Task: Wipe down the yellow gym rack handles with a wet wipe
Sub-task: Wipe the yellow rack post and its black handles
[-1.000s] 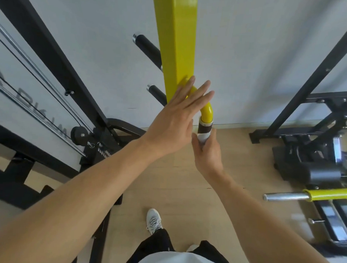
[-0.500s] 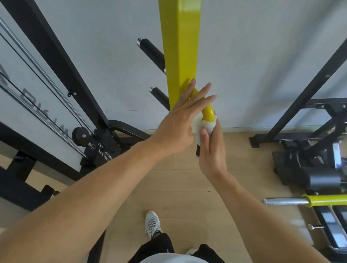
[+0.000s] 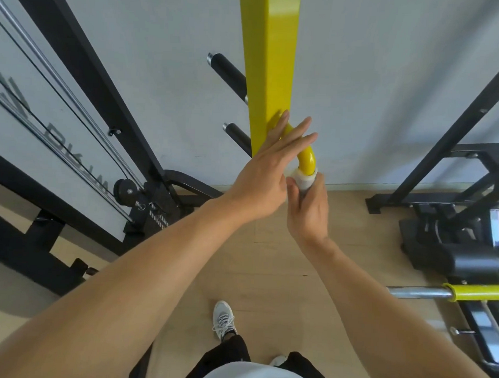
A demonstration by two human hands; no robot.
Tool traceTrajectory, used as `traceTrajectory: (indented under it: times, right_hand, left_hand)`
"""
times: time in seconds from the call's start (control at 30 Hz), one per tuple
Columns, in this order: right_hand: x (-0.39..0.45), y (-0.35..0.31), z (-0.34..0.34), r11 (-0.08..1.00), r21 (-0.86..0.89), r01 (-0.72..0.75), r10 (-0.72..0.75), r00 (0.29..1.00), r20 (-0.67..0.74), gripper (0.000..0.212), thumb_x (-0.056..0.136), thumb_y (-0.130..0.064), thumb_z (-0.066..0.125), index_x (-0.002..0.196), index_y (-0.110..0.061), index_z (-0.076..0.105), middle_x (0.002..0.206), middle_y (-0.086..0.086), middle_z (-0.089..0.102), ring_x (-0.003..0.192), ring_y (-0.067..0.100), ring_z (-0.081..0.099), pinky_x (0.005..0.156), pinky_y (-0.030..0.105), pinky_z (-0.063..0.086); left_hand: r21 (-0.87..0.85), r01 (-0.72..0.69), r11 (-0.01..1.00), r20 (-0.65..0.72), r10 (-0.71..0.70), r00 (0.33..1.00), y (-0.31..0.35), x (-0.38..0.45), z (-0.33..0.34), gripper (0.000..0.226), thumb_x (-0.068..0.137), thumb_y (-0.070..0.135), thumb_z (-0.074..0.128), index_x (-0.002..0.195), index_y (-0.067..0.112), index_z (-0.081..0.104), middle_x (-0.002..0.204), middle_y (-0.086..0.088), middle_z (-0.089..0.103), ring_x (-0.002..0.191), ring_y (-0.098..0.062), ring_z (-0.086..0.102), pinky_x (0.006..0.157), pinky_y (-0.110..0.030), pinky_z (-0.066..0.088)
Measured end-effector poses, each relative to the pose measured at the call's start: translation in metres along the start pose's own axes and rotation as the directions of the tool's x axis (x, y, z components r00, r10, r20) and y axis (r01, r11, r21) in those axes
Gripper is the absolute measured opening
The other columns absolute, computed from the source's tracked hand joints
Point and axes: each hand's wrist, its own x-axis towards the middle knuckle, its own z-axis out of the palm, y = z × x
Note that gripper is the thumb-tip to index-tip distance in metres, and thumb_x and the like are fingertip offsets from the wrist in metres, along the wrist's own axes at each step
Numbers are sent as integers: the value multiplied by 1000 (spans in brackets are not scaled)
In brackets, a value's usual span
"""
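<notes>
R hand (image 3: 308,211) wrapped round wet wipe (image 3: 305,180), squeezing it onto lower straight part of yellow handle (image 3: 308,160), just under bend. L hand (image 3: 267,172) flat, fingers (image 3: 297,136) open & straight, resting on handle's upper curve at 11 o'clock from wipe, next to yellow post (image 3: 266,61). Holds nothing.

Progress guess: wiping under way on this handle; can't tell which bits are clean. Other yellow bar (image 3: 478,293) at 4 o'clock, far off, prob. still to do.
</notes>
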Motion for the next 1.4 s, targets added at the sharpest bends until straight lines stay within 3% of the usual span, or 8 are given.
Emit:
traceTrajectory:
  times: [0.13, 0.47, 0.67, 0.77, 0.93, 1.03, 1.17, 1.4]
  right_hand:
    - [-32, 41, 4, 965, -194, -178, 209, 965, 156, 23, 100, -42, 49, 104, -20, 44, 88, 4, 59, 81, 28, 55, 71, 49, 51]
    - [9, -10, -10, 999, 31, -25, 21, 993, 120, 17, 98, -43, 47, 93, -31, 37, 65, 10, 53, 58, 31, 52, 52, 38, 41]
    - [-22, 41, -8, 960, -152, -236, 272, 913, 303, 20, 99, -39, 54, 100, -20, 46, 68, 5, 55, 60, 24, 52, 58, 50, 48]
    - [-8, 20, -14, 978, -29, -205, 204, 927, 316, 15, 101, -31, 53, 99, -18, 47, 66, 10, 50, 57, 18, 43, 53, 38, 40]
    - [16, -17, -26, 996, 88, -24, 4, 975, 220, 31, 100, -37, 49, 100, -7, 47, 72, 24, 55, 60, 33, 51, 55, 40, 42]
    - [0, 20, -20, 996, -62, -63, 78, 961, 266, 27, 98, -46, 48, 102, -19, 46, 72, 12, 58, 64, 31, 57, 57, 48, 49]
    - [-24, 54, -13, 958, -221, -182, 255, 895, 366, 31, 98, -51, 50, 106, -22, 47, 77, 5, 61, 70, 25, 59, 65, 48, 52]
    - [20, 3, -18, 999, 49, 14, -25, 969, 244, 38, 99, -45, 44, 100, -7, 48, 75, 14, 55, 65, 28, 54, 56, 36, 43]
  left_hand:
    - [14, 11, 1000, 2, -11, 1000, -1, 1, 1, 86, 84, -24, 48, 155, 23, 35, 168, 8, 17, 157, -15, -4, 109, -8, 19]
    - [-49, -3, 999, -17, 2, 1000, -3, -4, 2, 76, 87, -20, 46, 154, 16, 38, 167, 2, 22, 157, -18, -1, 121, -21, 17]
    - [-4, 11, 1000, -7, -12, 1000, -3, 2, 1, 84, 85, -25, 44, 156, 18, 33, 168, 4, 21, 157, -18, -1, 111, -1, 10]
    - [-10, -2, 1000, -5, 2, 1000, -5, 1, -1, 85, 84, -26, 42, 156, 17, 33, 168, 4, 21, 157, -19, -1, 112, -1, 9]
    - [-58, -13, 998, -2, 13, 1000, 2, -6, 1, 76, 88, -19, 44, 156, 12, 34, 168, -1, 22, 157, -22, -1, 120, -15, 12]
    - [-50, 5, 999, -18, -6, 1000, 5, -5, 3, 80, 85, -24, 43, 155, 12, 34, 167, -1, 22, 157, -23, 0, 112, -1, 10]
    - [-39, 14, 999, -26, -15, 1000, 4, -1, 3, 82, 83, -26, 43, 155, 11, 35, 167, -2, 24, 157, -25, 2, 111, 1, 10]
    - [-81, 16, 997, -23, -18, 1000, -1, -4, 0, 82, 80, -27, 40, 154, 8, 36, 166, -7, 24, 157, -29, 1, 116, -8, 11]
